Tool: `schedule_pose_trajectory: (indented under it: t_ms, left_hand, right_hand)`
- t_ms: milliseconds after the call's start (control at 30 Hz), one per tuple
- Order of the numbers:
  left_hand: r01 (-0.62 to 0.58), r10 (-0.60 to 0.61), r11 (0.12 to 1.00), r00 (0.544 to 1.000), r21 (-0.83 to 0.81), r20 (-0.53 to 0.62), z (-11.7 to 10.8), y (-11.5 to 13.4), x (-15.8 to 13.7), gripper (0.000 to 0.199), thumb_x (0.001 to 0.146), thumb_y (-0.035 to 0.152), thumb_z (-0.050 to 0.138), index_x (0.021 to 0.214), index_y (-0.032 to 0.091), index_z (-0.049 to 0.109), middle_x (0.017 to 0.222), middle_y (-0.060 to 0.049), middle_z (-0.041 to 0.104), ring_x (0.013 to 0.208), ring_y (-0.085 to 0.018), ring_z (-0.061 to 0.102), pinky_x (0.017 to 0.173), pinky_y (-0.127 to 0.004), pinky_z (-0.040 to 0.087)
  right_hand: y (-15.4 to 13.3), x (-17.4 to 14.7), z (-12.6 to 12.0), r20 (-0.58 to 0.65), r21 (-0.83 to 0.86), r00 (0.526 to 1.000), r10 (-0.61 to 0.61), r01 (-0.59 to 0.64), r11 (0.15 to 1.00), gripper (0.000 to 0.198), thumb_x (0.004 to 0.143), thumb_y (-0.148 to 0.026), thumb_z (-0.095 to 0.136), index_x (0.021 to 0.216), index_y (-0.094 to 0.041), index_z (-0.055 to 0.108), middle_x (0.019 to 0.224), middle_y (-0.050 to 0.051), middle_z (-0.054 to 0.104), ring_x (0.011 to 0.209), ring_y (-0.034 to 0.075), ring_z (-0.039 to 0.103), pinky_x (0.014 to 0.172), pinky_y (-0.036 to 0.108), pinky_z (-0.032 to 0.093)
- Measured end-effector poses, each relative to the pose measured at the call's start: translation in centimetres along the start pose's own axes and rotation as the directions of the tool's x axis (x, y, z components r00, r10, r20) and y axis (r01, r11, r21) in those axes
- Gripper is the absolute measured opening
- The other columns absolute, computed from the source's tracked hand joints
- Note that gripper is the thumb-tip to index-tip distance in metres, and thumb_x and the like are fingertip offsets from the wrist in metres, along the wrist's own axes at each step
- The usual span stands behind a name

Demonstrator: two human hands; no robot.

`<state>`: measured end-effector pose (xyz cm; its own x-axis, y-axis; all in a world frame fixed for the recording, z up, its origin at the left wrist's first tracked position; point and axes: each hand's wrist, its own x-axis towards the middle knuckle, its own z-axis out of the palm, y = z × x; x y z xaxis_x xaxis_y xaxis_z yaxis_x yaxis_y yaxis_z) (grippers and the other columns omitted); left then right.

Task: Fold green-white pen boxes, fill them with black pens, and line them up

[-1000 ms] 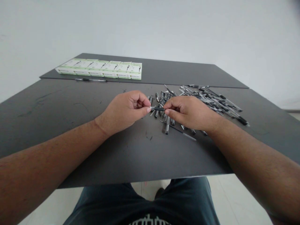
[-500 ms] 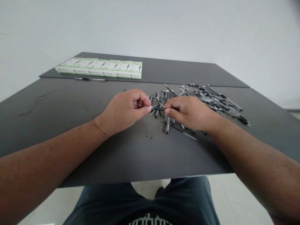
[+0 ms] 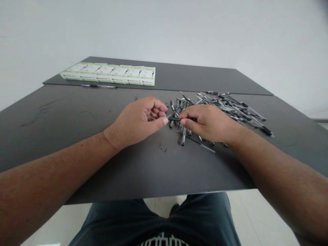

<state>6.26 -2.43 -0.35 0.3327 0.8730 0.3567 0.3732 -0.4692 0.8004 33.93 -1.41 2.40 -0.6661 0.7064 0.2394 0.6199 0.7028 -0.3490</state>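
Between my two hands a pen [image 3: 174, 119] with a black grip lies level, just above the table. The thumb and fingers of my left hand [image 3: 143, 119] pinch its left end, where the metal tip is. My right hand [image 3: 205, 121] has its thumb and forefinger closed on the other end, and the rest of the pen is hidden behind that hand. Around and beyond the right hand spreads a pile of clear and black pen parts [image 3: 238, 111]. A thin refill [image 3: 201, 146] rests on the table below the right hand.
A row of white and green boxes [image 3: 123, 74] stands at the back left of the dark table [image 3: 123, 177]. In front of them lies a single pen [image 3: 98, 86]. The table's near edge runs just above my legs.
My left thumb and fingers have shifted slightly to the right along the pen, and the fingers have spread a little. The right hand is almost unmoved.
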Motion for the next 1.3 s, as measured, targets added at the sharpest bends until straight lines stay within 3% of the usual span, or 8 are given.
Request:
schedule_pose_trajectory:
  t_ms: [100, 200, 433, 700, 867, 1100, 1300]
  left_hand:
    - [-0.006, 0.002, 0.972, 1.000, 0.236, 0.017, -0.53, 0.44, 0.27, 0.016, 0.095, 0.039, 0.075, 0.100, 0.025, 0.079, 0.089, -0.002, 0.083, 0.083, -0.021, 0.076, 0.081, -0.034, 0.056]
    - [-0.040, 0.017, 0.936, 0.998, 0.348, 0.066, -0.84, 0.76, 0.49, 0.016, 0.097, 0.038, 0.070, 0.088, 0.026, 0.077, 0.077, 0.001, 0.078, 0.075, -0.021, 0.071, 0.075, -0.034, 0.049]
    - [-0.100, 0.053, 0.925, 0.989, 0.366, 0.138, -0.85, 0.37, 0.47, 0.016, 0.097, 0.038, 0.068, 0.091, 0.025, 0.076, 0.075, 0.002, 0.075, 0.070, -0.020, 0.067, 0.072, -0.033, 0.044]
    - [-0.102, 0.055, 0.923, 0.989, 0.370, 0.135, -0.73, 0.57, 0.25, 0.017, 0.098, 0.038, 0.068, 0.093, 0.025, 0.078, 0.075, 0.002, 0.075, 0.069, -0.020, 0.066, 0.073, -0.033, 0.048]
    - [-0.126, 0.080, 0.919, 0.988, 0.374, 0.135, -0.69, 0.50, 0.21, 0.018, 0.098, 0.038, 0.067, 0.094, 0.024, 0.078, 0.075, 0.001, 0.074, 0.068, -0.019, 0.065, 0.072, -0.032, 0.047]
    - [-0.146, 0.081, 0.900, 0.982, 0.412, 0.171, -0.92, 0.61, 0.27, 0.022, 0.101, 0.039, 0.064, 0.099, 0.022, 0.078, 0.080, 0.000, 0.076, 0.072, -0.019, 0.068, 0.075, -0.032, 0.049]
    - [-0.153, 0.081, 0.892, 0.980, 0.425, 0.182, -0.97, 0.55, 0.29, 0.023, 0.101, 0.040, 0.063, 0.099, 0.022, 0.079, 0.079, 0.000, 0.075, 0.071, -0.019, 0.068, 0.075, -0.032, 0.049]
  right_hand:
    - [0.08, 0.01, -0.01, 0.000, -0.009, 1.000, 0.012, -0.012, 1.000, 0.025, 0.109, -0.031, 0.064, 0.112, -0.025, 0.088, 0.103, 0.006, 0.089, 0.093, 0.024, 0.077, 0.084, 0.033, 0.051]
    - [0.20, 0.03, 0.01, 0.002, -0.014, 1.000, 0.009, -0.009, 1.000, 0.027, 0.110, -0.032, 0.062, 0.113, -0.025, 0.088, 0.107, 0.007, 0.090, 0.098, 0.025, 0.079, 0.088, 0.034, 0.053]
    - [0.33, 0.01, 0.08, 0.000, -0.004, 1.000, -0.016, 0.016, 1.000, 0.026, 0.109, -0.030, 0.062, 0.112, -0.024, 0.087, 0.109, 0.007, 0.090, 0.102, 0.026, 0.081, 0.091, 0.035, 0.054]
    - [-0.17, -0.25, 0.13, -0.016, 0.141, 0.983, 0.185, -0.180, 0.973, 0.007, 0.094, -0.027, 0.079, 0.100, -0.025, 0.078, 0.081, -0.001, 0.080, 0.071, 0.018, 0.071, 0.070, 0.031, 0.048]
    - [-0.11, -0.23, -0.03, -0.020, 0.117, 0.988, 0.154, -0.151, 0.982, 0.005, 0.096, -0.029, 0.077, 0.097, -0.024, 0.078, 0.079, -0.001, 0.077, 0.070, 0.017, 0.068, 0.070, 0.031, 0.045]
    - [0.13, -0.06, -0.23, 0.003, 0.003, 1.000, 0.020, -0.020, 1.000, 0.023, 0.107, -0.033, 0.063, 0.100, -0.023, 0.082, 0.088, 0.004, 0.081, 0.081, 0.021, 0.071, 0.076, 0.032, 0.045]
    - [-0.07, -0.29, -0.05, 0.017, 0.122, 0.986, 0.167, -0.168, 0.978, 0.012, 0.097, -0.034, 0.076, 0.104, -0.024, 0.079, 0.082, -0.001, 0.079, 0.070, 0.018, 0.070, 0.068, 0.030, 0.045]
